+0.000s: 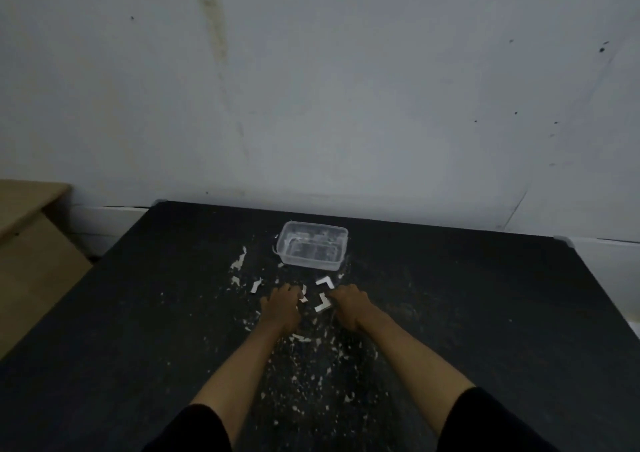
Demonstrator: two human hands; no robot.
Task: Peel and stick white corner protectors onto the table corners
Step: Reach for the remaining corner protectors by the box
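Note:
Both hands rest on the black table (450, 313), just in front of a clear plastic container (312, 245). My left hand (282, 308) has its fingers curled around a small white corner protector (304, 294), which is partly hidden by the fingertips. My right hand (348, 308) is curled with its fingertips against the end of an L-shaped white protector (322, 302); whether it grips it is unclear. Another L-shaped protector (325, 282) lies just beyond, and one more (256, 285) lies left of my left hand. Pale caps sit on the far left corner (160, 202) and far right corner (562, 240).
White paper scraps (239, 261) are scattered over the table's middle and under my forearms. A grey wall stands right behind the table. A light wooden cabinet (31, 243) stands at the left, close to the table's edge.

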